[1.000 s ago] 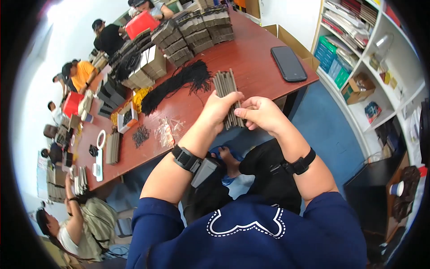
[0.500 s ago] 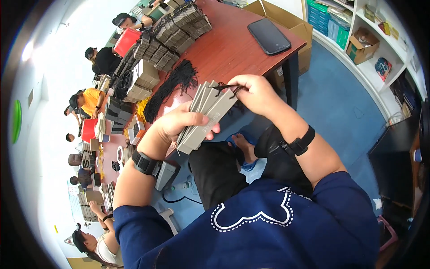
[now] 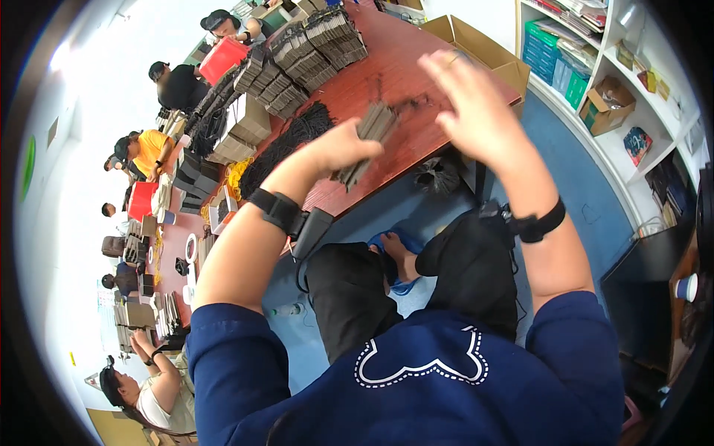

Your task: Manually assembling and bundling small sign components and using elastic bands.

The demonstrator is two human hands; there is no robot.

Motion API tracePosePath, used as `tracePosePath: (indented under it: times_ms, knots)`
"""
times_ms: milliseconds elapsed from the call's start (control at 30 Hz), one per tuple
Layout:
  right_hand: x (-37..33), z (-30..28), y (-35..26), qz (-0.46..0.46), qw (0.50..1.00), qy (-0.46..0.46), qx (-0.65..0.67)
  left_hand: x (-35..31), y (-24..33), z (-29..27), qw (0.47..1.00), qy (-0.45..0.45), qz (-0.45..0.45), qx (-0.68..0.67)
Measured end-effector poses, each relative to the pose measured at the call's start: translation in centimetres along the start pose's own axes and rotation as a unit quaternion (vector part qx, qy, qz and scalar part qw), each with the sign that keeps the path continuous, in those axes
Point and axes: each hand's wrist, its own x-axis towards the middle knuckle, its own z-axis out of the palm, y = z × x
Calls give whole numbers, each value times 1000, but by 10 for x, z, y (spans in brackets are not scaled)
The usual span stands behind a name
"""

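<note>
A small stack of grey hang tags is gripped in my left hand, tilted above the near edge of the red table. Black cords, blurred, trail off the upper end of the tags. My right hand is raised to the right of the tags, its fingers stretched out and smeared by motion, with nothing seen in it. A heap of loose black cords lies on the table just beyond my left wrist.
Tall piles of bundled grey tags stand at the far left of the table, beside a cardboard box and yellow cords. An open carton stands past the table's right end. Co-workers sit along the left; shelves stand right.
My right hand has let go of the cords and swung up and away, opening. My left hand has carried the tags forward over the table. The phone is now mostly hidden behind my right hand.
</note>
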Motion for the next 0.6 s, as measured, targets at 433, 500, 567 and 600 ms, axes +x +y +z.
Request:
tracePosePath:
  times_ms: [433, 500, 567, 600]
  knots:
    - [-1, 77, -13, -174, 969, -163, 60, -6, -9, 10, 970, 40, 69, 228]
    - [8, 70, -16, -160, 969, -184, 32, -26, 16, 6, 944, 90, 61, 312]
    - [9, 76, -17, -127, 963, -238, 13, -32, -6, 3, 948, 159, 89, 262]
    - [8, 79, -18, -128, 962, -239, 13, -32, -18, 8, 948, 160, 89, 261]
